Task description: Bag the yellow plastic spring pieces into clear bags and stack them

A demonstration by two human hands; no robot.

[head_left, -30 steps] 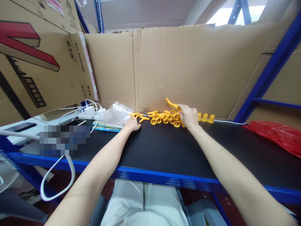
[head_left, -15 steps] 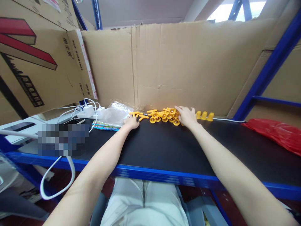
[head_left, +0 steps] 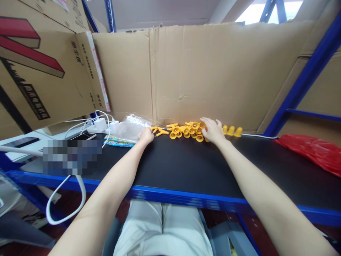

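Note:
At the left end of a row of yellow stick-like plastic pieces (head_left: 161, 132), my left hand (head_left: 146, 135) is closed, its fingers curled in. What it grips, if anything, is hidden behind the knuckles. My right hand (head_left: 214, 131) reaches over the right end of a pile of yellow cone-shaped cups (head_left: 186, 131). Its fingers are curved but apart, touching or nearly touching the outermost cups. Most cups lie on their sides with their round mouths facing me. Just right of that hand, several yellow cups (head_left: 231, 131) stand mouth down in a row.
A clear plastic bag (head_left: 130, 128) lies left of my left hand over a colourful packet (head_left: 119, 141). White chargers and cables (head_left: 101, 124) sit further left. A red plastic bag (head_left: 311, 151) is at the right. Cardboard (head_left: 213, 71) walls the back of the black shelf (head_left: 186, 167).
My left hand has shifted slightly left and its fingers have curled in, showing more of the yellow pieces. My right hand has moved slightly right. The pile looks the same.

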